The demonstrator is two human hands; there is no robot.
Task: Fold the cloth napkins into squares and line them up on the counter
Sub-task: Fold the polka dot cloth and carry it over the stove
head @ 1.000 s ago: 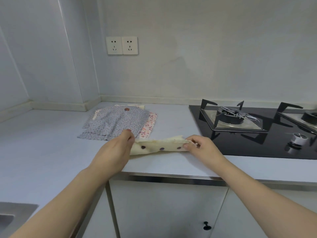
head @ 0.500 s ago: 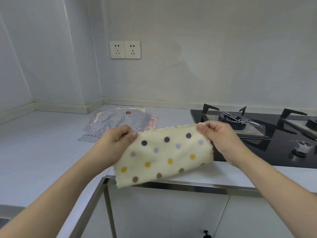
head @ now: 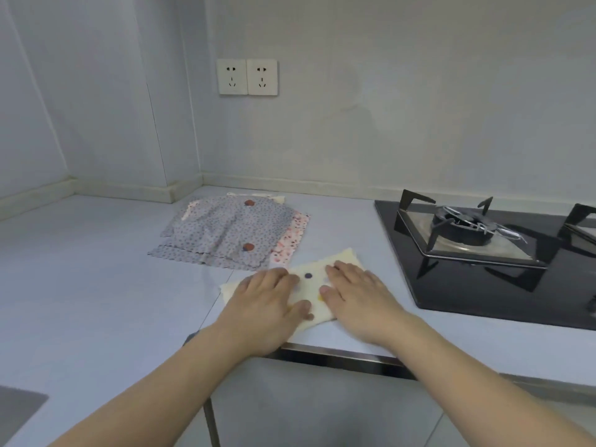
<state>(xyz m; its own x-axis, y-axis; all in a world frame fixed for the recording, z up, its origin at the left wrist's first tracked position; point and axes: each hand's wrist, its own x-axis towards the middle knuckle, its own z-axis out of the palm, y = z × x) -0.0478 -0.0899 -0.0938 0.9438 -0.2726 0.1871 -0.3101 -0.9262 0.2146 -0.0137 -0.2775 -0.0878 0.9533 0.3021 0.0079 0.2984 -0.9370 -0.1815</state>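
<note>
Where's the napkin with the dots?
The dotted napkin lies flat near the counter's front edge, under both hands, the left hand and right hand, between the napkin pile and the stove.

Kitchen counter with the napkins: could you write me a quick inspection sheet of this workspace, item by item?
Surface: pale counter, with a metal strip along its front edge.
Job's things: cream polka-dot napkin lies flat near the front edge; a pile of napkins sits behind it, grey floral on top, pink print showing at its right side.
Clutter: nothing seen.
Hands: left hand and right hand both press flat on the polka-dot napkin, fingers straight.
Cables: nothing seen.
Surroundings: black gas hob to the right, two wall sockets above, a sink corner at lower left, cabinet doors below.
</note>
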